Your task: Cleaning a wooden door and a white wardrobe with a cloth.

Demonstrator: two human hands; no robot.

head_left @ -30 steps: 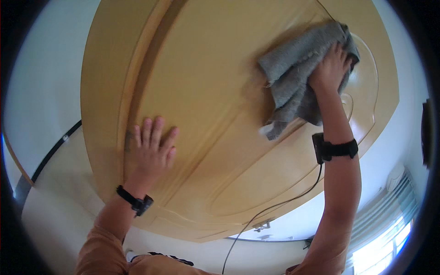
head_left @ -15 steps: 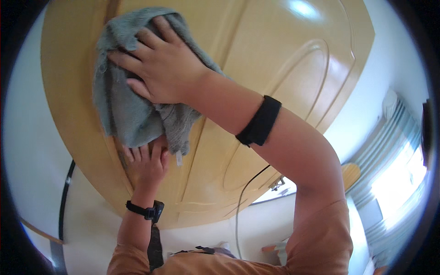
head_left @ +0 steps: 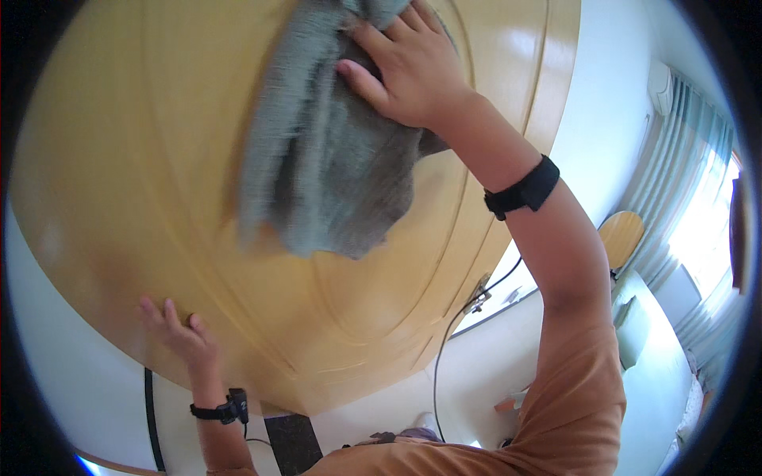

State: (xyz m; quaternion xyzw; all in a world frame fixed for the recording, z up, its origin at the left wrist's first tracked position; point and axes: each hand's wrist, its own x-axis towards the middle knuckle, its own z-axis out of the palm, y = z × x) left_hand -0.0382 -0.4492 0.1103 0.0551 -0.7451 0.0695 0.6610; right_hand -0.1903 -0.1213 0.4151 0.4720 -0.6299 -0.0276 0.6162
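At the left, the left hand (head_left: 184, 332), fingers apart, is at the lower part of a smooth, yellowish door (head_left: 103, 174) with curved mouldings; whether it touches is unclear. In the middle, a grey, nubbly cloth (head_left: 325, 166) hangs in loose folds over the door, beneath the spread fingers of the right hand (head_left: 417, 70), whose grip I cannot tell; farther right are a metal handle (head_left: 479, 295) and pleated curtains (head_left: 675, 151).

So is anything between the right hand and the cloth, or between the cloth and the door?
Nothing visible: the right hand lies on the cloth, and no object shows between it and the door, though the covered patch is hidden.
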